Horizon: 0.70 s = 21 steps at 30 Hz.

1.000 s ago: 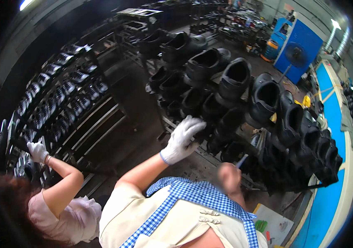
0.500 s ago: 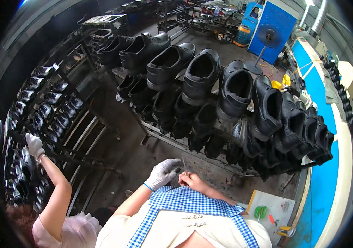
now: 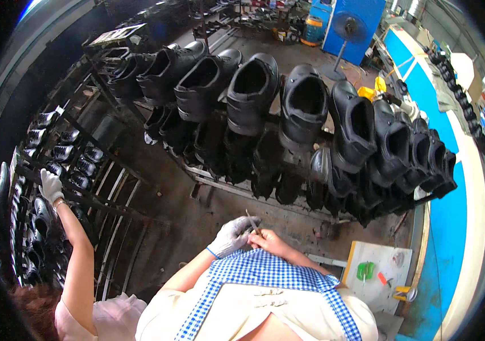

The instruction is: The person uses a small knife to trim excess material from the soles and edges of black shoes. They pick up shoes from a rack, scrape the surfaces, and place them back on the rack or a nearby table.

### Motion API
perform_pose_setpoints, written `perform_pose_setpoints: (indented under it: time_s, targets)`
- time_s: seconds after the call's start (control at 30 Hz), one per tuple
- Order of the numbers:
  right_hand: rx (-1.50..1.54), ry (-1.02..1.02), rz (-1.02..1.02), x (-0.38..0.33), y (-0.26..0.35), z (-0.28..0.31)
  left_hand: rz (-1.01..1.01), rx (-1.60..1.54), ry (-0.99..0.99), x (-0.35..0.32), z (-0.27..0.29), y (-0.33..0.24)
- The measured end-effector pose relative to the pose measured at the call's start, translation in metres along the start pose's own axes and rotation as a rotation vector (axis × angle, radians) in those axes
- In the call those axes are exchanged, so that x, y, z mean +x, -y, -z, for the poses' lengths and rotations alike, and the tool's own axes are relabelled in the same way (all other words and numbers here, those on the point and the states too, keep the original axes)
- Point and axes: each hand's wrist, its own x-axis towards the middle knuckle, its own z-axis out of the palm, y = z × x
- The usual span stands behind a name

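Note:
My left hand (image 3: pixel 232 236) wears a whitish glove with a blue cuff and is held in front of my checked apron (image 3: pixel 271 266). Its fingers curl toward my right hand, their tips darkened; what lies inside them, if anything, is hidden. Bare and closed, my right hand (image 3: pixel 269 242) grips a thin, slender tool (image 3: pixel 251 220) that points up and slightly left. The two hands are close together. Beyond them stands a rack with rows of black shoes (image 3: pixel 305 108), the top row with openings facing me.
To the left, a co-worker's gloved hand (image 3: pixel 51 186) reaches to another rack of shoes (image 3: pixel 86 166). At lower right is a pale board (image 3: pixel 387 258) with a green item (image 3: pixel 365 270) and a yellow tape roll (image 3: pixel 405 294). A blue-and-cream machine side (image 3: pixel 450 227) runs along the right. A fan (image 3: pixel 349 27) stands farther back.
My view has shifted, so the shoe rack sits farther left and higher. My hands stay together with the thin tool, now tilted more leftward. The co-worker's hand has moved slightly along the left rack.

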Motion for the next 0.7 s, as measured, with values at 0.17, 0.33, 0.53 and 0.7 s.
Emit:
perform_pose_setpoints:
  time_s: [0.17,0.33,0.53,0.7]
  targets:
    - [-0.006,-0.115,-0.003,-0.019,0.020,-0.002,-0.067,-0.032,0.013,0.016,-0.014,0.006]
    - [0.032,-0.192,0.039,-0.030,0.010,0.005,-0.186,0.089,0.037,0.030,-0.019,-0.015]
    - [0.083,-0.315,0.055,-0.046,-0.001,0.014,-0.332,-0.012,-0.157,0.062,-0.022,-0.012]
    - [0.050,-0.385,0.052,-0.062,0.014,0.014,-0.585,0.359,-0.430,0.099,0.001,-0.033]
